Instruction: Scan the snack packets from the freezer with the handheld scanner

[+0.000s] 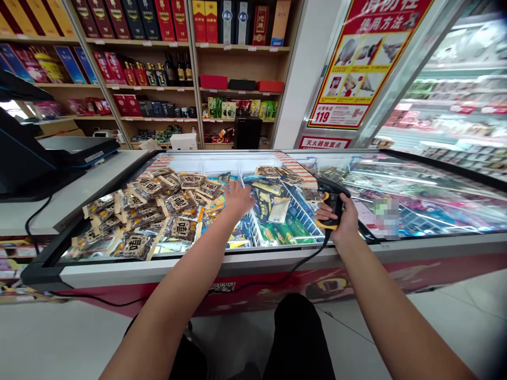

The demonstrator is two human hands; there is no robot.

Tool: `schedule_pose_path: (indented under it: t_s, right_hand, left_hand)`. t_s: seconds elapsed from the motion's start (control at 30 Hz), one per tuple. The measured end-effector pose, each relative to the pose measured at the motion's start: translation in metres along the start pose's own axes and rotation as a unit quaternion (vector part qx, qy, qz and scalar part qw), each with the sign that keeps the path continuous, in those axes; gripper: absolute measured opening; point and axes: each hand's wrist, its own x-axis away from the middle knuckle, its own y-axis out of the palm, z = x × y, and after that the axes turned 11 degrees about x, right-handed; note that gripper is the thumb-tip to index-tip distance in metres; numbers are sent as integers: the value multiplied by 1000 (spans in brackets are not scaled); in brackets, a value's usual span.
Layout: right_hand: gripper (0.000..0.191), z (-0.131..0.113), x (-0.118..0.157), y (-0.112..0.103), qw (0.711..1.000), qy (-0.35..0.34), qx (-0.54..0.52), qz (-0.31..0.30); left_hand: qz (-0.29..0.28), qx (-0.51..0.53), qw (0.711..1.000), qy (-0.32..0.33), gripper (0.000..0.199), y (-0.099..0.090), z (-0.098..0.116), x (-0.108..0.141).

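Observation:
My right hand [344,217] is wrapped round a black and yellow corded scanner [331,203] above the front edge of a glass-topped freezer [142,264]. Over the middle of the glass reaches my left hand [237,198], its fingers apart, with nothing visible in it. To its left, many small snack packets [148,211] lie in a loose pile on the glass. A smaller group of similar packets [279,173] lies farther back, right of my left hand. Under the glass, wire baskets hold bagged goods [291,227].
A black cable [277,282] hangs from the scanner along the freezer's front. At the left stands a counter [51,221] with dark equipment [24,153]. Stocked shelves [158,87] line the back. A phone-like flat object [366,219] lies right of my right hand.

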Motion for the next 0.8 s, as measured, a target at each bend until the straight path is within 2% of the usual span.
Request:
schedule_pose_path:
  t_s: [0.1,0.2,0.3,0.37,0.43,0.53,0.67,0.73,0.8]
  right_hand:
    - [27,2,10,-8,999,-1,-50,16]
    - [27,6,21,-9,991,-33,-126,-11]
    - [27,7,29,-9,975,-55,-208,-59]
    - [28,6,31,-9,966,-59,-240,-81]
    - [29,6,31,-11,963,-58,-248,-93]
    - [30,5,28,-13,964,-51,-243,-100]
    - [28,6,26,-12,968,-36,-226,-102]
    - [28,7,26,-10,970,-28,-220,-101]
    - [28,7,27,-8,971,-24,-214,-100]
  left_hand:
    - [-97,17,992,75,56,24,34,2]
    - [-175,12,969,176,67,47,74,-5]
    - [-163,11,957,239,67,71,117,-19]
    - [-130,17,957,258,66,87,141,-29]
    - [-125,20,957,262,65,100,158,-36]
    - [-130,23,957,257,59,110,163,-39]
    - [-70,43,965,248,44,103,143,-37]
    - [-57,51,975,207,36,92,127,-37]
    - [-51,64,988,133,29,78,107,-40]
